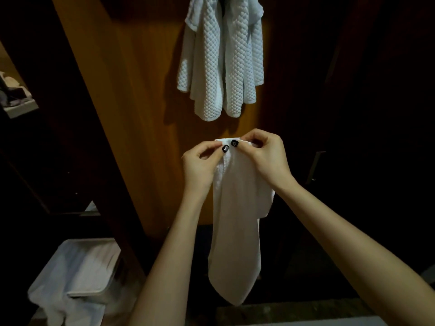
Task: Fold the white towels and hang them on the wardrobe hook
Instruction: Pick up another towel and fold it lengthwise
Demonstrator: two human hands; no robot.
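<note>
Left hand (200, 165) and right hand (263, 154) both pinch the top edge of a white towel (237, 231), fingers (226, 148) clamped on it side by side. Towel hangs straight down between the forearms, below the waffle towels (221, 60) hung on the wardrobe panel (141, 90).

Bare forearms (169, 267), L hand (200, 165) + R hand (263, 154) w/ black-polished thumbnails (225, 148), pale marks

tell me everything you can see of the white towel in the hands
The white towel is smooth-looking cloth, folded into a narrow strip that hangs straight down to a tapered end. The left hand and right hand pinch its top edge side by side, in front of the wooden wardrobe panel.
</note>
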